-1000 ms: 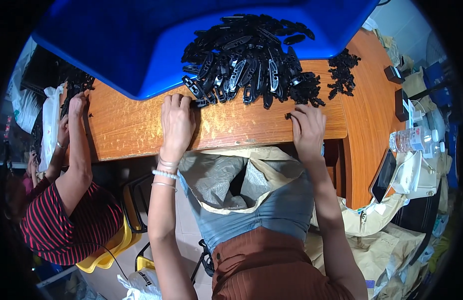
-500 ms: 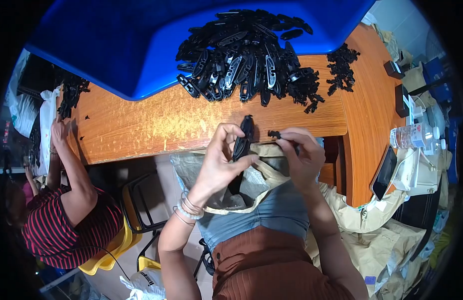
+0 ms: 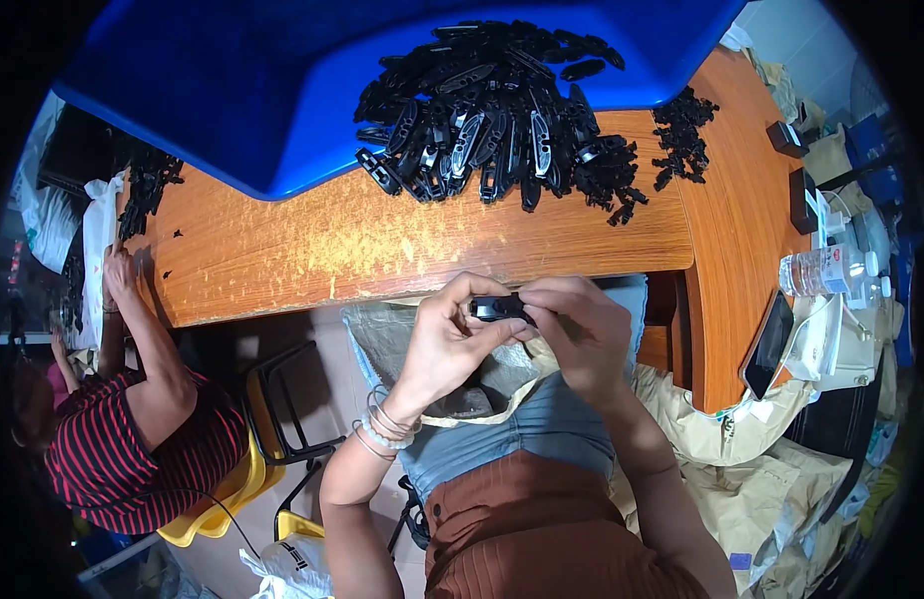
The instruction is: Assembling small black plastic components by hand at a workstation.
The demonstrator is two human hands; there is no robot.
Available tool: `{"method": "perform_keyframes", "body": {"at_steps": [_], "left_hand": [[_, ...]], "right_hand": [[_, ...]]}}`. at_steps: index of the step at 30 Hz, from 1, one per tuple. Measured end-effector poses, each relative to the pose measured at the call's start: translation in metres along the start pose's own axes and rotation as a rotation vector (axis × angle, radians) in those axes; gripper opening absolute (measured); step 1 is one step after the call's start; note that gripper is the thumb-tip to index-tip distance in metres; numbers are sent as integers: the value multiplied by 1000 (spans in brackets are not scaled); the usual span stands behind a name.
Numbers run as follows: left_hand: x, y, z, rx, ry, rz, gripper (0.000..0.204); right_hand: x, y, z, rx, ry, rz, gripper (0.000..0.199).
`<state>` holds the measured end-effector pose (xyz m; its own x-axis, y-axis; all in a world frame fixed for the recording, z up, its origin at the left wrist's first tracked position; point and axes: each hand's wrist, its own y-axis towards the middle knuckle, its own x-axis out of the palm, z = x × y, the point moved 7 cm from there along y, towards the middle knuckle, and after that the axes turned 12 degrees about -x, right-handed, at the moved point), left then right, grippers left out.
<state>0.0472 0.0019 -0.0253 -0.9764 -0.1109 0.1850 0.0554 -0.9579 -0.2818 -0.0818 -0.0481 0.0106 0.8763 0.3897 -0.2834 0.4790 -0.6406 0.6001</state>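
Observation:
My left hand (image 3: 437,344) grips an oblong, glossy black plastic part (image 3: 494,307) between thumb and fingers, just off the table's front edge. The fingers of my right hand (image 3: 589,334) are pinched at the part's right end; the small black clip-like piece they hold is mostly hidden there. Under both hands, an open paper sack (image 3: 377,344) with a grey lining lies across my lap. Beyond them on the table, a heap of similar black parts (image 3: 482,130) spills out of a tilted blue bin (image 3: 292,130). Smaller black pieces (image 3: 607,175) lie at the heap's right.
The wooden table (image 3: 362,240) curves round to my right, bearing another pile of small pieces (image 3: 685,140), a phone (image 3: 766,344) and a plastic bottle (image 3: 816,273). At left a person in a striped top (image 3: 148,449) reaches toward black pieces (image 3: 148,190). Paper sacks (image 3: 741,499) lie at lower right.
My right hand has moved left with the small piece to meet the black part. My left hand has lowered slightly and turned the part from upright to roughly level.

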Motion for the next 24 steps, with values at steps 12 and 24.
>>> {"method": "perform_keyframes", "body": {"at_steps": [12, 24], "left_hand": [[-10, 0, -2, 23, 42, 105, 17], [-17, -16, -12, 44, 738, -324, 19]], "right_hand": [[4, -6, 22, 194, 135, -53, 21], [-11, -20, 63, -42, 145, -109, 10]]}}
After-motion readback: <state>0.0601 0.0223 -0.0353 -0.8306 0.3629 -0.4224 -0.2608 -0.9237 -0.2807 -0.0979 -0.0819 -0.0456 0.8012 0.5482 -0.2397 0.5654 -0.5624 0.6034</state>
